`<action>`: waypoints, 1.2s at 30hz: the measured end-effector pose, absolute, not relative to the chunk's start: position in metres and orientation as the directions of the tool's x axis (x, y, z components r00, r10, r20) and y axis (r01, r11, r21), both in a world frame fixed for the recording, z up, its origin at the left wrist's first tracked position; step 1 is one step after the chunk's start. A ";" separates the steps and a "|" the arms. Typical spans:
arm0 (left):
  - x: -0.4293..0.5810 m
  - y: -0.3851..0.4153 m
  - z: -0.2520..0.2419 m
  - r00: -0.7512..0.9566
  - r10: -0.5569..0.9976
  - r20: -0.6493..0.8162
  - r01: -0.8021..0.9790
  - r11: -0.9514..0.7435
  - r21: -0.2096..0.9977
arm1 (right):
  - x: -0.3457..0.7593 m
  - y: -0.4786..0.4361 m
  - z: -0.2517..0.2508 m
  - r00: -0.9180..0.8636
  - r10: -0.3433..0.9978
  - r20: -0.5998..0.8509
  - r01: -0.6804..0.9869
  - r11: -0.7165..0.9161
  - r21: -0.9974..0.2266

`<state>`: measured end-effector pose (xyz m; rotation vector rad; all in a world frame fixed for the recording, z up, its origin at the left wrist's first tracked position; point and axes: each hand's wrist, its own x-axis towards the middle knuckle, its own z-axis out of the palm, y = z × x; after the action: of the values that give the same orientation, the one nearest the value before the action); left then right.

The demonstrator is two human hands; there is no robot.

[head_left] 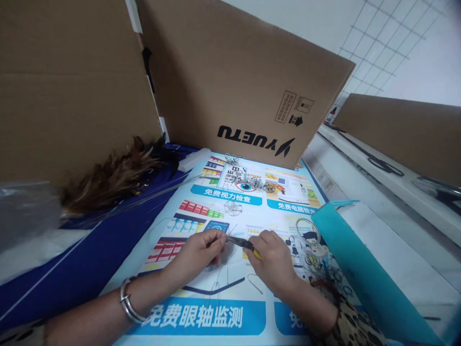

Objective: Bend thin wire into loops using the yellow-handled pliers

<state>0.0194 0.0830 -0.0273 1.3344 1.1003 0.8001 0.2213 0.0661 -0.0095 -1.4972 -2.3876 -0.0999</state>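
My right hand (272,259) is closed around a pair of pliers (240,241) with dark jaws and yellow handles. Their jaws point left and meet the fingertips of my left hand (203,250). Between thumb and forefinger, that hand pinches a thin wire (233,230); the exact spot where the jaws touch it is too small to make out. Just beyond my hands lies a small bent-wire piece (233,208). A loose curved wire (256,284) rests on the printed sheet (252,269) under my hands.
Tangled wire pieces (252,182) lie farther back, with more wire bits (324,271) and a wire coil (308,231) at right. Cardboard panels (230,77) stand behind and left. Brown feathers (111,178) and a plastic bag (29,211) are at left, a teal board (363,269) at right.
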 end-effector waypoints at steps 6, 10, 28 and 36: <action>0.019 0.083 -0.028 0.332 0.932 -0.147 0.126 0.111 0.986 | 0.221 0.067 -0.010 -0.425 0.855 0.298 0.877 0.470 -0.099; 0.019 0.082 -0.024 0.337 0.928 -0.157 0.110 0.127 0.986 | 0.223 0.069 -0.014 -0.434 0.841 0.322 0.856 0.496 -0.143; 0.014 0.082 -0.023 0.447 0.880 -0.163 -0.031 0.197 0.980 | 0.232 0.077 -0.022 -0.409 0.832 0.374 0.802 0.523 -0.288; 0.016 0.081 -0.018 0.493 0.853 -0.170 -0.100 0.249 0.963 | 0.232 0.076 -0.023 -0.401 0.817 0.414 0.780 0.542 -0.314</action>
<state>0.0161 0.0811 -0.0182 1.1343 0.8253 0.7606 0.2319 0.0759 -0.0233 -1.2879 -2.2564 0.0947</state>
